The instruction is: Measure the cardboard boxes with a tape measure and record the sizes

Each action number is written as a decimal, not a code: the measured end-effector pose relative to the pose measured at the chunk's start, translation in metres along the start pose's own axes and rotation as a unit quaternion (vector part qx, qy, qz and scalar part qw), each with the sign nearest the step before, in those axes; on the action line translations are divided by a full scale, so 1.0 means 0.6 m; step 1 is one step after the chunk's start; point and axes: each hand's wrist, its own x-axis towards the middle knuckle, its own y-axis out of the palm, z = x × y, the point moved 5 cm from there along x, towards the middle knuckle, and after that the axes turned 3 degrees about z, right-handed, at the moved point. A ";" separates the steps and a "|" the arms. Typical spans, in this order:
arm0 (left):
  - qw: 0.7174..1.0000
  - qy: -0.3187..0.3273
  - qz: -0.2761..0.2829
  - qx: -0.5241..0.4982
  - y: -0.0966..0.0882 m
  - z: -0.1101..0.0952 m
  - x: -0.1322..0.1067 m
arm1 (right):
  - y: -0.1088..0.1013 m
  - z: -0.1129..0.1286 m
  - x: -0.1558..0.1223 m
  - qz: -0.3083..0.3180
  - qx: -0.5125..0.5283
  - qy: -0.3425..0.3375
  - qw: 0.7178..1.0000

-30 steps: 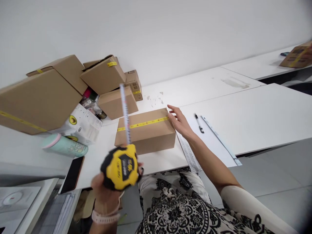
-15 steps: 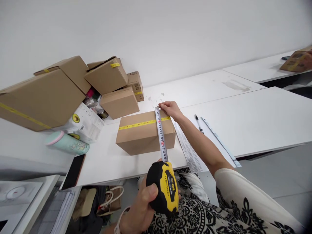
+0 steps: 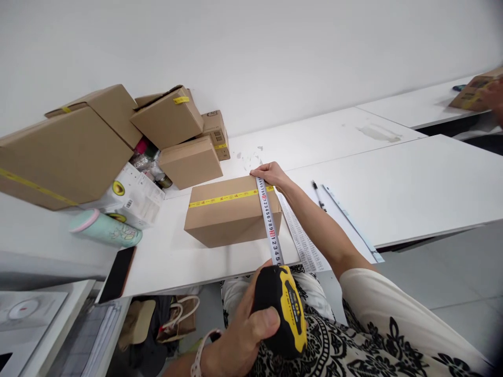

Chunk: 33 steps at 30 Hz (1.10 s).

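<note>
A brown cardboard box [image 3: 228, 225] with yellow tape lies on the white table in front of me. My left hand [image 3: 251, 330] is closed around a yellow and black tape measure [image 3: 281, 309], held off the table's near edge. Its metal blade [image 3: 269, 220] is drawn out and runs across the top of the box near the right end. At the box's far edge, my right hand [image 3: 271, 174] pinches the blade's end, its fingers covering the tip.
Stacked cardboard boxes [image 3: 168, 118], a white avocado-printed carton [image 3: 137, 193], a mint tumbler [image 3: 106, 229] and a black phone [image 3: 118, 275] are at the left. Printed sheets [image 3: 302, 235], a pen [image 3: 319, 196] and a pale blue strip [image 3: 351, 222] lie right. Another person's hand [image 3: 493, 97] touches a box [image 3: 473, 94].
My left hand and the tape measure have shifted right, so the blade slants more across the box. My right hand stays at the far edge, its fingers now further over the blade's end.
</note>
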 end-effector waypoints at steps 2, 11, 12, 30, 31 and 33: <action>1.000 0.007 0.000 0.011 -0.004 0.006 0.004 | 0.000 -0.002 0.002 0.004 0.005 -0.003 1.000; 0.999 0.030 0.019 0.021 -0.018 0.021 0.014 | 0.003 0.005 -0.009 0.004 0.003 -0.006 1.000; 0.999 0.032 0.020 0.024 -0.016 0.017 0.012 | 0.003 0.010 -0.016 0.000 -0.003 -0.010 1.000; 0.799 0.330 -0.235 0.445 -0.039 -0.277 0.072 | -0.024 0.051 -0.299 -0.065 -0.124 -0.200 0.970; 0.771 0.335 -0.258 0.476 -0.053 -0.300 0.079 | -0.038 0.027 -0.292 -0.084 -0.139 -0.183 0.970; 0.741 0.339 -0.290 0.503 -0.094 -0.335 0.087 | -0.055 -0.026 -0.282 -0.072 -0.158 -0.135 0.975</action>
